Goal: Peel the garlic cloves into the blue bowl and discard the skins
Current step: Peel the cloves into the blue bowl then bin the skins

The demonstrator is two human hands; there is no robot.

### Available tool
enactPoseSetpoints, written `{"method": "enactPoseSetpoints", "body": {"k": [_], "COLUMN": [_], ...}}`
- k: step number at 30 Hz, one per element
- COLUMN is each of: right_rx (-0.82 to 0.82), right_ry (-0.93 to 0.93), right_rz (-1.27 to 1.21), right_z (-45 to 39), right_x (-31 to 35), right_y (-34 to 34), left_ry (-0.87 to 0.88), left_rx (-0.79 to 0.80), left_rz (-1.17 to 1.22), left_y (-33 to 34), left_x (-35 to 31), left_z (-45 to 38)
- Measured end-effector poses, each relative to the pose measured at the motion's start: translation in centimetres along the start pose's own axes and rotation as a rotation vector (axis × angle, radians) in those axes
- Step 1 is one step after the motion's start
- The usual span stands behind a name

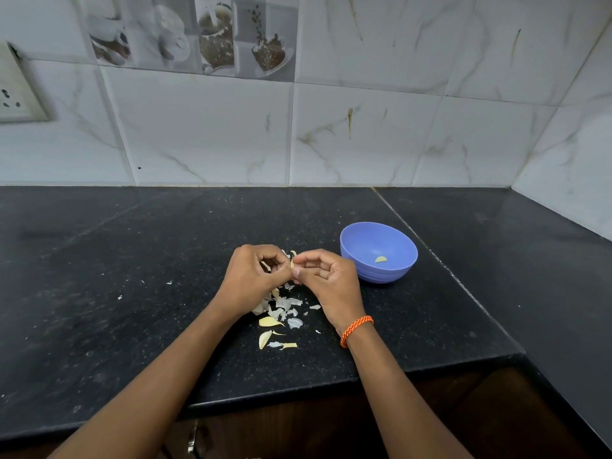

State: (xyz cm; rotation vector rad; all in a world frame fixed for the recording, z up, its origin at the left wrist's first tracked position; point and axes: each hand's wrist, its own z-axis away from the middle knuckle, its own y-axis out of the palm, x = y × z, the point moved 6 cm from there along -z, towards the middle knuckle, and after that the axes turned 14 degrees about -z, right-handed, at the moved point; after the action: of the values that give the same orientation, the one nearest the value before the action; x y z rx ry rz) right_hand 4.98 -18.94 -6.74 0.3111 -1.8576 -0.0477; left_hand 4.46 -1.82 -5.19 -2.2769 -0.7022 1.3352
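Just below the middle of the frame, the left hand (255, 273) and the right hand (326, 276) meet fingertip to fingertip, both curled and pinching one garlic clove (292, 260) between them; it is mostly hidden by the fingers, so how much skin it carries is hard to tell. An orange bracelet (356, 330) circles the right wrist. Under and just below the hands lies a heap of pale skins (281, 304), and at its lower edge two yellowish cloves (270, 322) lie side by side. To the right of the right hand, close but apart from it, stands one blue bowl (371, 240) holding a single peeled clove (381, 259). Everything sits on a black speckled countertop (132, 293) backed by a white marbled tile wall (364, 127), with a socket (16, 91) at the upper left and printed cup tiles (198, 34) along the top.
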Motion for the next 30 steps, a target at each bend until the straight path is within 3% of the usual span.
{"method": "enactPoseSetpoints", "body": {"k": [23,30], "right_rx": [-0.073,-0.097], "right_ry": [-0.001,0.005], "right_rz": [-0.098,-0.129], "right_z": [0.2,0.1], "right_x": [0.3,0.3], "right_y": [-0.7,-0.8], "left_ry": [-0.023,-0.029], "left_rx": [-0.079,-0.02], "left_rz": [-0.111,-0.259], "left_y": [-0.4,0.1], "left_x": [0.2,0.6], "left_z": [-0.1,0.0]}}
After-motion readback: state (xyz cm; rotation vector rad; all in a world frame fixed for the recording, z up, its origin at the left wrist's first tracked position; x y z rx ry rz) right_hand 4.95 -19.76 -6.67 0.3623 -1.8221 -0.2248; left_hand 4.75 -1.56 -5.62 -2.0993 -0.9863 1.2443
